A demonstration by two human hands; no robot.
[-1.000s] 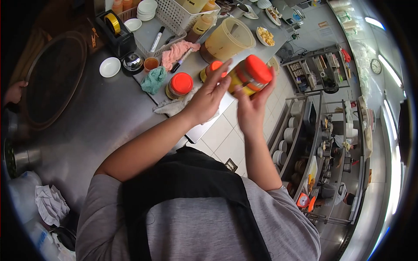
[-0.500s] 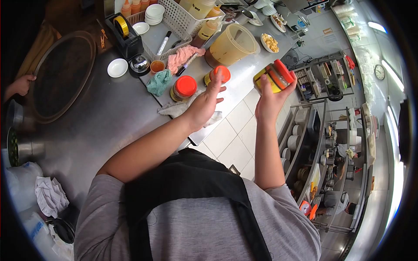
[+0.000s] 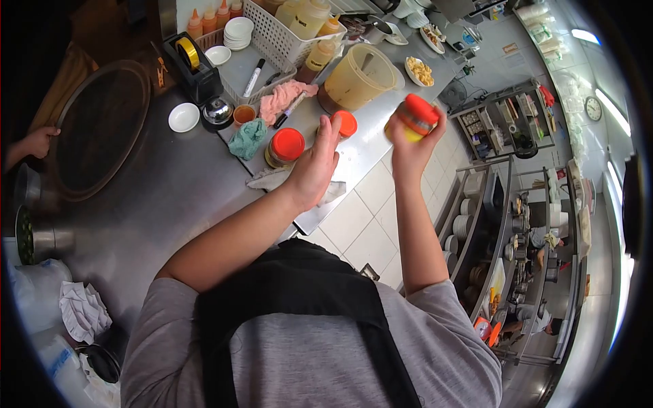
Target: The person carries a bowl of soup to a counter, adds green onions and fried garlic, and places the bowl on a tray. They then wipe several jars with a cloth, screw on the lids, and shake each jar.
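Observation:
My right hand (image 3: 413,158) grips a red-lidded jar (image 3: 419,109) with a yellow label, raised beyond the counter's edge and tilted. The jar is slightly blurred. My left hand (image 3: 314,171) is held up over the counter, fingers straight, with nothing in it. Close by its fingers stands a second red-lidded jar (image 3: 286,144). Another jar with a red lid (image 3: 345,124) is partly hidden behind my left fingertips. Beneath my left hand lies a whitish cloth (image 3: 271,179). A green cloth (image 3: 247,139) and a pink cloth (image 3: 282,97) lie farther back.
A large plastic tub (image 3: 357,78) stands at the back, near a white basket (image 3: 272,30) of bottles. A tape dispenser (image 3: 194,68) and a small white dish (image 3: 183,117) sit left. Another person's hand (image 3: 42,141) holds a round dark tray (image 3: 102,129). Shelving (image 3: 503,224) stands right.
My right hand has moved slightly left with the jar, which is now angled differently. My left hand has turned a little, its fingers now closer together and straighter.

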